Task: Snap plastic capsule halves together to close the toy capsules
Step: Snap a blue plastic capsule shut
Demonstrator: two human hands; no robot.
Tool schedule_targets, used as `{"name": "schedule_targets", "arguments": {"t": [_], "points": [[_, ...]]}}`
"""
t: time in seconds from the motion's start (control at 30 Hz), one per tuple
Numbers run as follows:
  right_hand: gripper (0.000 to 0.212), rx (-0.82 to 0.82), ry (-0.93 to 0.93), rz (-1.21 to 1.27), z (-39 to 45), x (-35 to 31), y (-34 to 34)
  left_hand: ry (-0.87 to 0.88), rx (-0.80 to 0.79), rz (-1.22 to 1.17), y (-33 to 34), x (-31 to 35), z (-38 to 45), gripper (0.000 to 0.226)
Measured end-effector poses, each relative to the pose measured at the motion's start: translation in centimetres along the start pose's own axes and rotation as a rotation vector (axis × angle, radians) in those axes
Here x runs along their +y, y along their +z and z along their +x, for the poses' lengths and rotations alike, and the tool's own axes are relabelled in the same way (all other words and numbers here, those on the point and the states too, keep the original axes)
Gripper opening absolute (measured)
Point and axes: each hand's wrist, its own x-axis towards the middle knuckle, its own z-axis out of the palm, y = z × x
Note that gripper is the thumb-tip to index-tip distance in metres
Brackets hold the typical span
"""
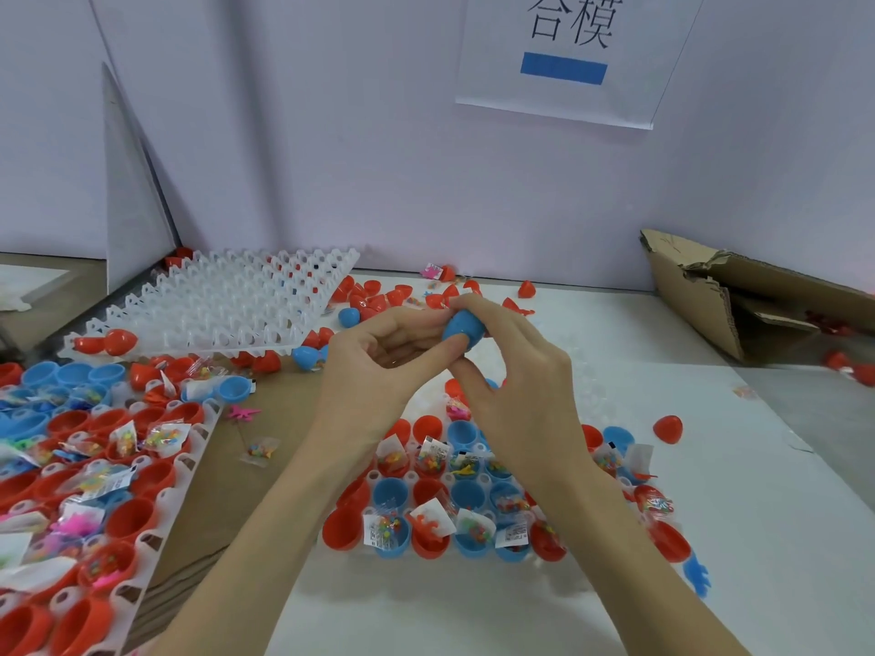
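Both hands meet above the table's middle around a blue capsule [463,327]. My right hand [511,376] curls over it from the right, and my left hand [379,357] pinches it from the left with thumb and fingers. Whether its two halves are joined is hidden by the fingers. Below the hands a clear tray [374,478] holds several open red and blue capsule halves [428,518] with small bagged toys inside. A second tray [199,430] at the left is filled the same way. Loose red halves [379,295] lie behind the hands.
An empty white tray [227,300] leans at the back left. A torn cardboard box [738,295] lies at the back right. One red half [668,428] sits alone at the right, and a blue toy hand [698,577] lies near the tray's right corner. A paper sign [568,54] hangs on the wall.
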Motion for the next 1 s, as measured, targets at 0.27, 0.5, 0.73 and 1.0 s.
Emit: {"name": "schedule_targets", "arguments": {"t": [0.27, 0.5, 0.73, 1.0], "points": [[0.044, -0.016, -0.026, -0.060, -0.1, 0.0, 0.2, 0.007, 0.044, 0.003, 0.6, 0.2, -0.2, 0.026], [0.048, -0.091, 0.027, -0.015, 0.0, 0.4, 0.5, -0.127, 0.019, -0.150, 0.5, 0.2, 0.0, 0.035], [0.064, -0.177, 0.120, -0.025, -0.5, 0.4, 1.2, 0.121, 0.037, 0.182, 0.7, -0.4, -0.2, 0.022], [0.041, -0.101, 0.088, 0.158, -0.2, -0.1, 0.9, -0.238, -0.119, -0.314, 0.4, 0.3, 0.0, 0.028]]}}
